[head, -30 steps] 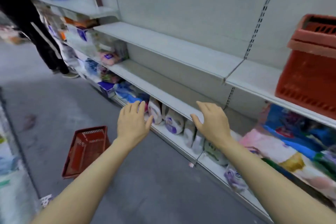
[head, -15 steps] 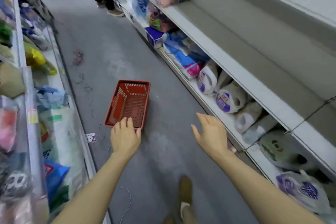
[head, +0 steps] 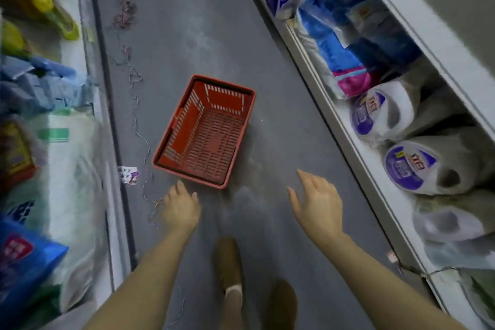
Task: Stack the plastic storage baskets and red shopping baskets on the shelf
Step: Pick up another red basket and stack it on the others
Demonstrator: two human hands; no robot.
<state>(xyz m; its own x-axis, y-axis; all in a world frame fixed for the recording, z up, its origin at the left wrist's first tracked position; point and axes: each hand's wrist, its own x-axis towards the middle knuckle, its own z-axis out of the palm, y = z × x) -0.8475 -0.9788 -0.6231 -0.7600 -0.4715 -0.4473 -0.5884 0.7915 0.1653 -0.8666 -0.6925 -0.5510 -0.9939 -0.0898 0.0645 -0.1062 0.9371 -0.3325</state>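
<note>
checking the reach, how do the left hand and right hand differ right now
The left hand is close to the red basket, its fingertips just short of the near rim; the right hand is off to the side, clear of the basket. The left hand's fingers lie close together, back of hand up; the right hand's fingers are spread, thumb out. Both are open, holding nothing, above the floor.

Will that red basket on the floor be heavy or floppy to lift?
Probably light: the red basket is empty, with slotted plastic walls. It likely stays stiff, since its rim looks thick. It sits flat, so tipping seems unlikely.
</note>
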